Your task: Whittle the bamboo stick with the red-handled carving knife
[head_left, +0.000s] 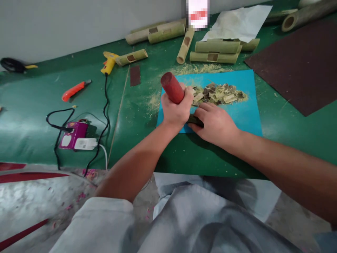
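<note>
My left hand (176, 109) is wrapped round a red cylindrical tool handle (172, 87) that points up and away from me. My right hand (214, 123) lies closed over a dark green piece (195, 120), pressing it down on the near left corner of a blue mat (244, 105). The tool's working end is hidden behind my left hand. A heap of bamboo chips and shavings (217, 94) lies on the mat just beyond both hands.
Cut bamboo tubes (216, 51) lie at the back of the green table (31, 112). A yellow glue gun (108, 62), an orange utility knife (75, 90), a purple power adapter (71, 135) with cables, brown sandpaper (297, 66) and white paper (240, 23) lie around.
</note>
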### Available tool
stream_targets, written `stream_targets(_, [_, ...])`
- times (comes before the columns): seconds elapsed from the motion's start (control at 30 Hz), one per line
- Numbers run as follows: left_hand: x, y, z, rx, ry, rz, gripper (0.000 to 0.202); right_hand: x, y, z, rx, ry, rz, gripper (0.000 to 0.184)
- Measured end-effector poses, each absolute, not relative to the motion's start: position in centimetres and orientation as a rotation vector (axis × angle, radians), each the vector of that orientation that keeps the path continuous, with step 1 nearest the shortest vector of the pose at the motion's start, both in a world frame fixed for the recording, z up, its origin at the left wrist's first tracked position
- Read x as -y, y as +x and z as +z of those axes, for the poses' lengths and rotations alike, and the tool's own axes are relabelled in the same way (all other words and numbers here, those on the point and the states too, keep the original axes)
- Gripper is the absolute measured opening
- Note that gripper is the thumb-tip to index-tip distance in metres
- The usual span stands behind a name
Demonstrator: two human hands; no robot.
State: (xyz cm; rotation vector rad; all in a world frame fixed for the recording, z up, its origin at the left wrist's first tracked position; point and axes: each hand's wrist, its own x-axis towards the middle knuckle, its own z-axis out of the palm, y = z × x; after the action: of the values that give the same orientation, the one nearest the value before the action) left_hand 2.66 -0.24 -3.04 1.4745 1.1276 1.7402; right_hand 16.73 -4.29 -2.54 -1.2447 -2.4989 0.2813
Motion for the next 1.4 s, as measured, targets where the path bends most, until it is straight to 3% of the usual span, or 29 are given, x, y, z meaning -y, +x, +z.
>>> stream_targets(0.33, [-0.08,2.61,-3.43,-1.159,1.184,1.793,0.059,4.69,16.63,-2.03,2.550,-1.302,0.236,0.016])
stream_targets(0.8, [0.22,2.46,-3.34,-1.256,1.266,1.702,0.052,4.87,16.78,-2.04,2.562,-1.260,0.228,0.015])
stream_targets(1.13, [0.39,2.47,-3.03,-1.226,1.313,1.693,0.057,4.44,16.69,-2.01,2.530,-1.303,0.341,0.014])
stream_targets(1.4, [-0.22,2.36,-3.49,-1.047,1.177,1.791,0.066,5.01,16.86,-1.97,2.514,-1.274,0.196,0.017])
